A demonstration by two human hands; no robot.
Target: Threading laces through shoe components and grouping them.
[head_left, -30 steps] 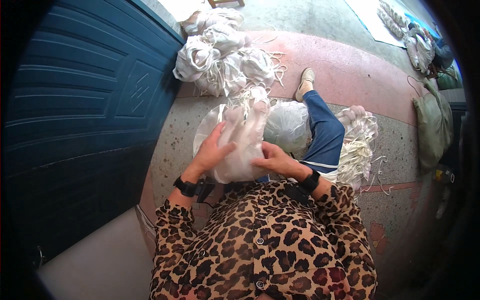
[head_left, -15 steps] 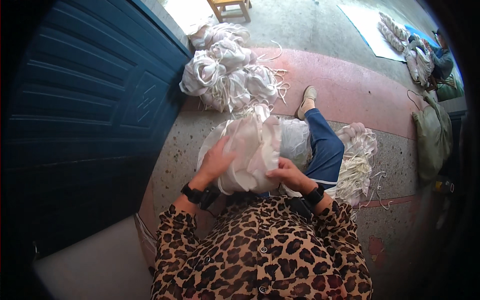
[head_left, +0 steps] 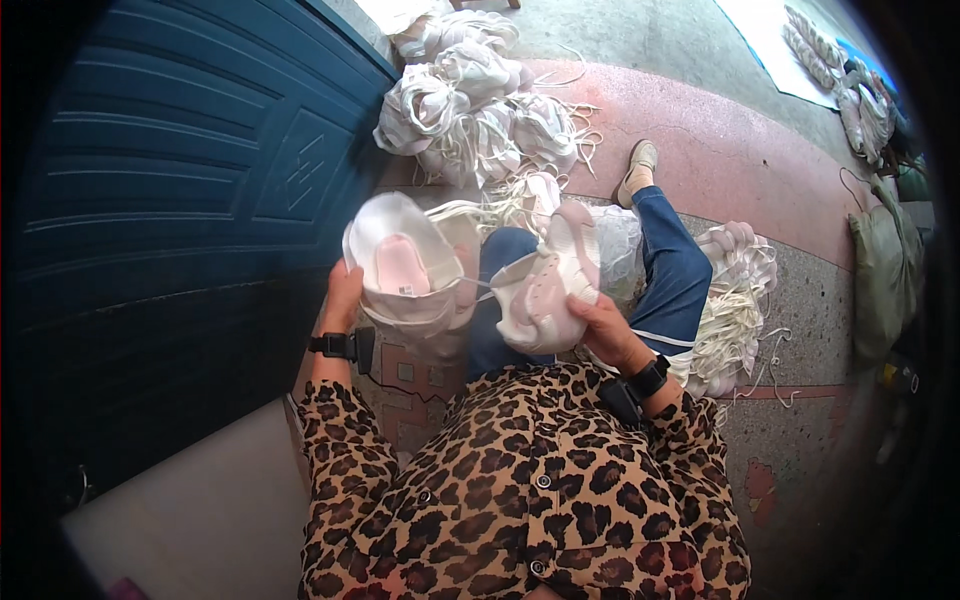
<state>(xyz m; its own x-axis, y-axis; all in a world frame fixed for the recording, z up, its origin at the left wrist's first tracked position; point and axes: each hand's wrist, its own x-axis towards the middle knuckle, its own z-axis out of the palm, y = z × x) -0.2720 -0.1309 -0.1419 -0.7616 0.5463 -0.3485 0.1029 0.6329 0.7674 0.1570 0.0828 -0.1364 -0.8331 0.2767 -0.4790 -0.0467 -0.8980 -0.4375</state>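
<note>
My left hand (head_left: 342, 295) grips the outer side of a stack of nested white shoe uppers (head_left: 415, 308); a pink patch with a small label shows inside the top one. My right hand (head_left: 605, 328) pinches a white-and-pink shoe upper (head_left: 550, 290) by its near right edge, thumb on top. A thin strand runs between the stack and this upper. Both are held over my lap, apart from each other. Just beyond them, more uppers with trailing white laces (head_left: 525, 205) lie by my knee.
Bundled uppers (head_left: 475, 115) are heaped at the far left beside a blue door (head_left: 180, 190). Another pile with loose laces (head_left: 735, 310) lies right of my leg. A clear plastic bag (head_left: 618, 240) is between. A green sack (head_left: 885, 280) stands far right, near more bundles on a white sheet (head_left: 770, 45).
The uppers held together before are now apart: my left hand has moved left with the stack, while my right hand holds one upper on the right. The view has shifted slightly.
</note>
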